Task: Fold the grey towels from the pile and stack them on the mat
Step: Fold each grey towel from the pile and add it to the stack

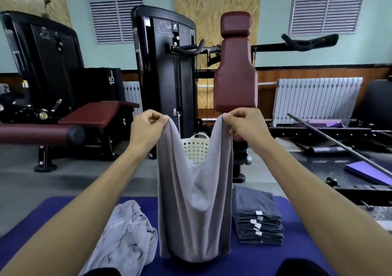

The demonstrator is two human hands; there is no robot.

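A light grey towel (193,207) hangs in front of me, held up by its two top corners. My left hand (146,127) pinches the left corner and my right hand (244,125) pinches the right one, so the top edge sags between them. Its bottom edge reaches the blue mat (265,258). A crumpled pile of light grey towels (125,237) lies on the mat at the left. A neat stack of folded dark grey towels (257,218) with white tags sits on the mat at the right.
A white perforated basket (196,150) stands on the floor behind the held towel. Black gym machines with dark red pads (235,80) fill the background. A metal bar (339,144) and purple blocks (369,173) lie on the right.
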